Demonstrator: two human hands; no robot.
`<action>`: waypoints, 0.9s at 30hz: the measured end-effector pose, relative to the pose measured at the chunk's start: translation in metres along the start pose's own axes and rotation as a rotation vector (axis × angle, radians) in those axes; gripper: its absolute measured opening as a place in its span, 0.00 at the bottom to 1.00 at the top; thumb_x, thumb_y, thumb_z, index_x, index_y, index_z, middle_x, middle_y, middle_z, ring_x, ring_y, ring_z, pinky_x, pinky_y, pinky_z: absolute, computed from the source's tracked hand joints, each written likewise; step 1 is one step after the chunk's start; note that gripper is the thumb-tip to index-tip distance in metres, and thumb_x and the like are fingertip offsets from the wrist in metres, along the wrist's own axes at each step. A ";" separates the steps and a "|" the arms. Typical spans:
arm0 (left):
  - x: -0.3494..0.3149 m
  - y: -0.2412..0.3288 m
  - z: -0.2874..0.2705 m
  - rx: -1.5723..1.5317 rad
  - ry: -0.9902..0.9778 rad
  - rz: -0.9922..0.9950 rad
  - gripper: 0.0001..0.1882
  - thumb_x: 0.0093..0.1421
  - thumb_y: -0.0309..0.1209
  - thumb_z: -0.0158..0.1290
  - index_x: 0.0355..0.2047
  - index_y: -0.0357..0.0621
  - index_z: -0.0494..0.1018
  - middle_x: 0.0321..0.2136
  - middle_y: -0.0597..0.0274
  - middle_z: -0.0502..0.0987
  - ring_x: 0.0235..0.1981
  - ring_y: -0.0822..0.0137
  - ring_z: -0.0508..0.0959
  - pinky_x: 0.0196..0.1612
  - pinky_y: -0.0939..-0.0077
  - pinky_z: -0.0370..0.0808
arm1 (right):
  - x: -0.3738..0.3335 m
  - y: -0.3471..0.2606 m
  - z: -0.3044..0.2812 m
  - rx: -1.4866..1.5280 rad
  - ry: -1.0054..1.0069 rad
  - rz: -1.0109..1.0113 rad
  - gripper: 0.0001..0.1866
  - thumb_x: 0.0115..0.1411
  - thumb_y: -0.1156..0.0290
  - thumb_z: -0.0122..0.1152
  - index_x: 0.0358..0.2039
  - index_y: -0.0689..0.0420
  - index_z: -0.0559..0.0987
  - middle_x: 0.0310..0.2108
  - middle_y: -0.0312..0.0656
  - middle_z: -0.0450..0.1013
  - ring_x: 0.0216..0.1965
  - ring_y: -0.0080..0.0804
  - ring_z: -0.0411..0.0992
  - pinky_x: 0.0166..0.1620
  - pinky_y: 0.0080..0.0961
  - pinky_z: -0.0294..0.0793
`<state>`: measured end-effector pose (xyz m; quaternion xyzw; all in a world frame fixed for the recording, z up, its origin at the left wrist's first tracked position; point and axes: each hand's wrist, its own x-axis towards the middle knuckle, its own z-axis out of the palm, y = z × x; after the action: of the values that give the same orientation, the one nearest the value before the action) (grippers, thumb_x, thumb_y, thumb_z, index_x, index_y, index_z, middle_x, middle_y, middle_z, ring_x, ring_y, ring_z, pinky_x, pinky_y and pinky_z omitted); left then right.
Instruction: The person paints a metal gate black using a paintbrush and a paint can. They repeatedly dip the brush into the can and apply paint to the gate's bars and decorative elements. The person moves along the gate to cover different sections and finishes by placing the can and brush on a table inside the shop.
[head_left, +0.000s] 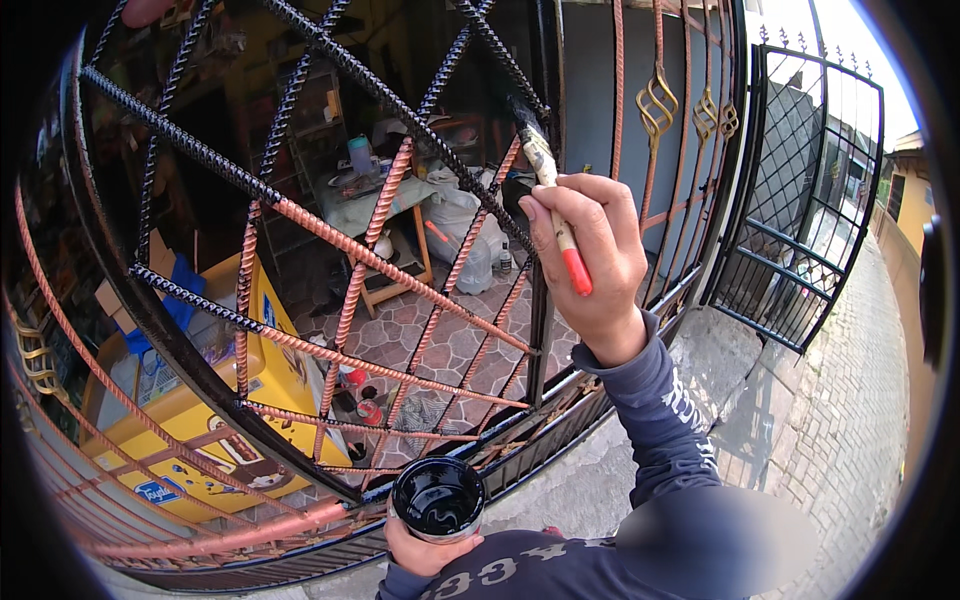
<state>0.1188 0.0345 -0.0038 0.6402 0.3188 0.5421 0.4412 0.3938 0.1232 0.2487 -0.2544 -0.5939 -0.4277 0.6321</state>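
This was the outdoor front of a home or small shop; which of the two could not be told. Behind a barred metal grille (405,278) lay a room with a stone-patterned floor (452,345), a cluttered bench (340,205) at the far side and, at left, a yellow chest freezer (190,425) bearing ice-cream pictures. At right, a black gate (795,200) stood beside a sunlit paved lane (855,300).

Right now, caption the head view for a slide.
Paintbrush in right hand at partly black grille; container of black paint in left hand.
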 end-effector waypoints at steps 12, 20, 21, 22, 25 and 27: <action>0.018 0.006 0.001 -0.134 -0.073 -0.049 0.50 0.35 0.28 0.80 0.59 0.31 0.68 0.51 0.50 0.79 0.51 0.62 0.81 0.59 0.64 0.76 | 0.013 -0.004 0.012 -0.207 -0.299 -0.105 0.19 0.47 0.81 0.70 0.43 0.62 0.81 0.35 0.48 0.69 0.34 0.43 0.76 0.34 0.35 0.78; 0.022 0.004 -0.003 -0.142 -0.109 -0.044 0.52 0.34 0.23 0.80 0.61 0.31 0.64 0.52 0.46 0.78 0.53 0.57 0.82 0.58 0.60 0.78 | 0.018 -0.018 0.013 -0.228 -0.282 -0.178 0.19 0.48 0.80 0.70 0.43 0.63 0.81 0.33 0.47 0.68 0.30 0.40 0.73 0.30 0.33 0.76; 0.023 0.004 -0.003 -0.148 -0.088 -0.037 0.51 0.34 0.23 0.80 0.60 0.31 0.66 0.51 0.48 0.79 0.52 0.58 0.82 0.57 0.61 0.78 | 0.019 -0.019 0.014 -0.241 -0.299 -0.164 0.19 0.48 0.80 0.70 0.43 0.63 0.81 0.33 0.46 0.68 0.30 0.39 0.73 0.30 0.32 0.75; 0.024 0.006 -0.002 -0.152 -0.068 -0.029 0.50 0.34 0.24 0.80 0.59 0.31 0.67 0.49 0.50 0.80 0.50 0.59 0.82 0.57 0.62 0.77 | 0.019 -0.020 0.014 -0.254 -0.316 -0.150 0.18 0.48 0.80 0.70 0.43 0.63 0.81 0.32 0.46 0.68 0.29 0.39 0.73 0.30 0.32 0.75; 0.023 0.010 -0.003 -0.157 -0.052 -0.048 0.48 0.34 0.24 0.79 0.57 0.30 0.69 0.47 0.51 0.81 0.49 0.61 0.82 0.57 0.63 0.77 | 0.018 -0.021 0.012 -0.236 -0.291 -0.131 0.19 0.47 0.81 0.71 0.42 0.63 0.81 0.31 0.45 0.68 0.28 0.38 0.73 0.29 0.31 0.75; 0.024 0.012 -0.002 -0.168 -0.062 -0.064 0.46 0.34 0.23 0.79 0.56 0.30 0.70 0.46 0.51 0.82 0.48 0.61 0.83 0.57 0.63 0.77 | 0.016 -0.019 0.009 -0.201 -0.242 -0.134 0.19 0.46 0.82 0.71 0.42 0.62 0.80 0.31 0.44 0.69 0.28 0.38 0.73 0.29 0.31 0.75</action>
<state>0.1208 0.0515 0.0171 0.6070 0.2787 0.5324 0.5200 0.3713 0.1174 0.2623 -0.3260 -0.6357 -0.4923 0.4974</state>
